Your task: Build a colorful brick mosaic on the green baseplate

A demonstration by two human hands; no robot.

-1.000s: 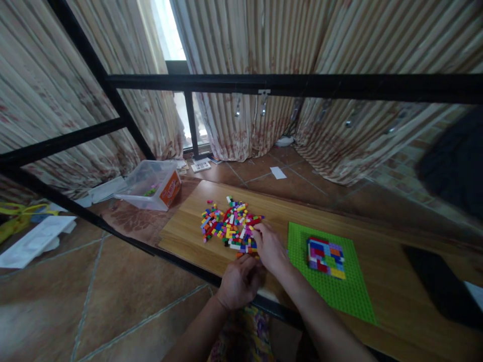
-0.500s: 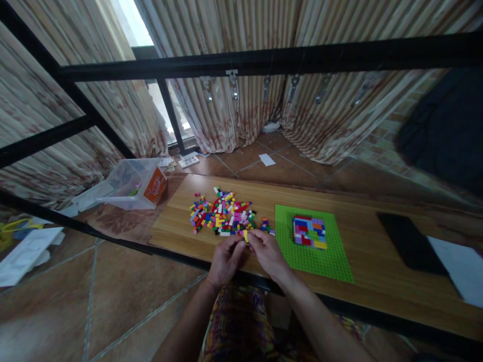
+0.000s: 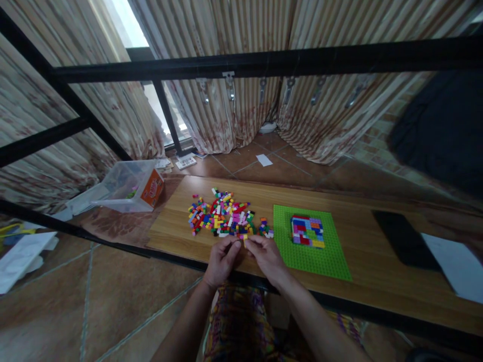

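Close to the table's front edge, my left hand (image 3: 223, 259) and my right hand (image 3: 267, 255) meet with fingertips almost together. A small yellow toy brick (image 3: 245, 237) sits in the pinch of my right hand. The thumb and finger of my left hand are pressed together; what they hold, if anything, is hidden. Just beyond my hands lies a loose pile of colourful toy bricks (image 3: 222, 213). To the right is a green studded baseplate (image 3: 335, 256), bearing a low, roughly square block of multicoloured bricks (image 3: 307, 231).
The wooden table (image 3: 362, 226) has a black flat panel (image 3: 403, 239) and white paper (image 3: 455, 266) at its right. A clear plastic bin (image 3: 132, 188) with an orange label stands beyond its left end. Black metal bars (image 3: 241, 64) cross in front of the curtains.
The yellow brick has tilted or turned lower in my right fingertips. My left fingertips have drawn slightly away from it. The whole view has shifted a little.
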